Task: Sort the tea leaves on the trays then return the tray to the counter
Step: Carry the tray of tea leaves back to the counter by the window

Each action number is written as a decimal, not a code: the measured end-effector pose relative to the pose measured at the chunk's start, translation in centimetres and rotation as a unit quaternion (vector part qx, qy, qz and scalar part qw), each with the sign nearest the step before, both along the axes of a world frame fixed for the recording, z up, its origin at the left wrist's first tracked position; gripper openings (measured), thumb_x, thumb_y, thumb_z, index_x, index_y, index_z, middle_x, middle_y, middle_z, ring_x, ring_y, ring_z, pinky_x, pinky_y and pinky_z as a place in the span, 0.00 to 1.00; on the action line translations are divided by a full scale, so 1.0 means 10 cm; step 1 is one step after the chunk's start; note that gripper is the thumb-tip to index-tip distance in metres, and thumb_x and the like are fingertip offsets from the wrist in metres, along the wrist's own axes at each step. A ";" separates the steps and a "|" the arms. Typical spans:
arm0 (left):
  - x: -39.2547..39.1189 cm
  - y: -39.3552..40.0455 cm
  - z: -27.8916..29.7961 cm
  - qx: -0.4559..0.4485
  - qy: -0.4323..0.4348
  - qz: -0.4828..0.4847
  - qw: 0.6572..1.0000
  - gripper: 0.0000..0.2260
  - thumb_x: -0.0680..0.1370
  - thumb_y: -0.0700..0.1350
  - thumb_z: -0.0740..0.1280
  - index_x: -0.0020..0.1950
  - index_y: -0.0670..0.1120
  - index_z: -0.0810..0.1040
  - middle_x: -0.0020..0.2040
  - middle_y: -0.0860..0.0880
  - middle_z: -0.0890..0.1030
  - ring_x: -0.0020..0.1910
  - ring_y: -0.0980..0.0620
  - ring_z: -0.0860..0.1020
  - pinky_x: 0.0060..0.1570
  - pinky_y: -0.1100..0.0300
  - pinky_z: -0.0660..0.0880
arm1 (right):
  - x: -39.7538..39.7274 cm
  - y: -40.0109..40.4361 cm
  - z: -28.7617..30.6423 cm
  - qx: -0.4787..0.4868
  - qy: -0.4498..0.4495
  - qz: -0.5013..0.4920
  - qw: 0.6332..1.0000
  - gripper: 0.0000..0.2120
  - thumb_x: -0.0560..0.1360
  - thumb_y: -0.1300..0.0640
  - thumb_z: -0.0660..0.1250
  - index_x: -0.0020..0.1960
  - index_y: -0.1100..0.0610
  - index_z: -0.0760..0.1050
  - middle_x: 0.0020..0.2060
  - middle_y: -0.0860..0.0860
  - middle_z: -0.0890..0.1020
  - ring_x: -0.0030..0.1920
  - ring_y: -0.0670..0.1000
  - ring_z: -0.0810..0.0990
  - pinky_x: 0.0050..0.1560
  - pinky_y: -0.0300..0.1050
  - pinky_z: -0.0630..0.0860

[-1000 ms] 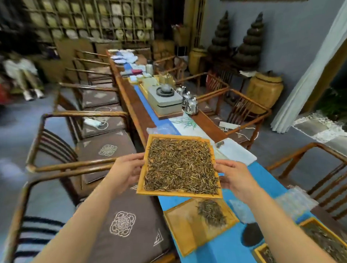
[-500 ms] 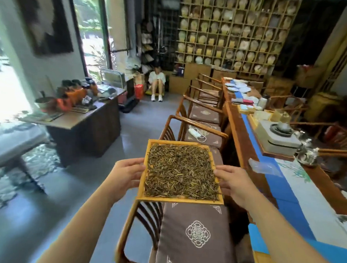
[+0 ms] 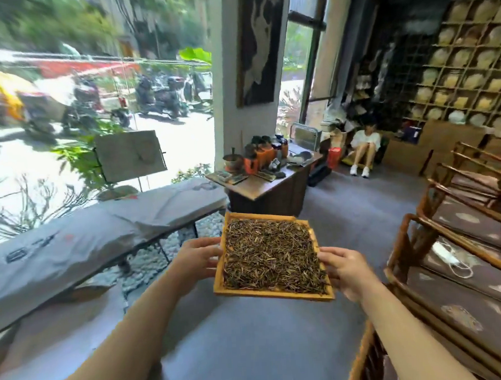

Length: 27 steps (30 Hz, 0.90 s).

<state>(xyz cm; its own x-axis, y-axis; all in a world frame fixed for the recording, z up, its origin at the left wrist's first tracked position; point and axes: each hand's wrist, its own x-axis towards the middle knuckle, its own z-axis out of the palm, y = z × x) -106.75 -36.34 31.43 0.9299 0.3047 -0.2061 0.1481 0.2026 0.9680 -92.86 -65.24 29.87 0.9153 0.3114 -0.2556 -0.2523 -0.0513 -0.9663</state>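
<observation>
The square, shallow wooden tray with a yellow-orange rim (image 3: 273,293) is held in the air between both hands, above the grey floor (image 3: 280,333) and clear of any surface. Its interior is covered edge to edge with a layer of thin, dark brown and golden dried tea leaves (image 3: 271,258). The tray tilts slightly, its near edge lower in the view than its far edge.

The left hand (image 3: 196,259) grasps the left edge of the tray: the thumb lies near the upper left rim and the fingers curl under the side. The right hand (image 3: 346,267) grasps the right edge: the thumb rests along the right rim and the fingers wrap beneath the tray. Both forearms are bare and extend forward from the lower corners of the view.

Beyond the left hand, a long low bench draped in grey cloth (image 3: 86,245) runs along a large window. Directly beyond the tray stands a dark wooden counter (image 3: 272,188) carrying orange and dark containers and small utensils. To the right of the right hand stands a row of wooden armchairs with brown patterned seat cushions (image 3: 463,280). Far beyond the right hand, a person in a white top (image 3: 364,146) sits below a wall of wooden grid shelving (image 3: 469,70).
</observation>
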 end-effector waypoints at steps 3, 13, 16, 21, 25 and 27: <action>0.09 0.46 -0.05 0.009 0.021 0.029 0.999 0.15 0.75 0.30 0.66 0.60 0.37 0.82 0.46 0.36 0.83 0.35 0.43 0.83 0.36 0.55 0.82 | 0.22 0.53 -0.06 -0.001 0.004 0.034 0.999 0.05 0.76 0.65 0.68 0.50 0.61 0.80 0.32 0.55 0.84 0.27 0.51 0.80 0.26 0.42 0.78; 1.27 1.29 -0.26 0.015 0.046 0.063 0.997 0.14 0.75 0.33 0.68 0.58 0.43 0.84 0.48 0.38 0.85 0.40 0.43 0.82 0.41 0.53 0.81 | 1.59 1.45 -0.33 0.002 0.020 0.061 0.998 0.07 0.75 0.65 0.68 0.53 0.63 0.80 0.32 0.54 0.84 0.26 0.49 0.81 0.27 0.42 0.78; 1.82 1.42 -0.28 0.006 0.049 0.061 0.997 0.14 0.76 0.33 0.68 0.60 0.42 0.83 0.48 0.37 0.84 0.41 0.42 0.81 0.42 0.52 0.81 | 2.11 1.56 -0.32 0.004 0.023 0.052 0.998 0.07 0.75 0.64 0.69 0.53 0.63 0.80 0.32 0.53 0.84 0.27 0.49 0.82 0.27 0.43 0.78; 2.72 1.65 -0.28 0.009 0.050 0.039 0.998 0.15 0.74 0.33 0.68 0.59 0.42 0.84 0.49 0.37 0.86 0.40 0.42 0.84 0.39 0.51 0.82 | 2.87 1.71 -0.25 0.002 0.017 0.037 0.999 0.07 0.75 0.64 0.69 0.53 0.63 0.81 0.34 0.55 0.85 0.28 0.51 0.83 0.27 0.43 0.78; 3.49 1.84 -0.30 0.008 0.037 0.021 0.999 0.13 0.75 0.34 0.71 0.59 0.40 0.82 0.49 0.35 0.86 0.44 0.38 0.85 0.43 0.49 0.82 | 3.46 1.80 -0.25 0.011 0.013 0.009 1.000 0.08 0.76 0.64 0.69 0.54 0.63 0.80 0.37 0.57 0.85 0.30 0.53 0.83 0.29 0.45 0.80; 3.90 1.92 -0.33 0.009 0.032 0.023 0.999 0.11 0.75 0.35 0.72 0.57 0.39 0.83 0.47 0.36 0.86 0.43 0.39 0.85 0.41 0.49 0.82 | 3.77 1.85 -0.27 0.013 0.011 -0.011 1.000 0.07 0.76 0.64 0.69 0.53 0.62 0.81 0.37 0.57 0.85 0.30 0.53 0.83 0.29 0.45 0.79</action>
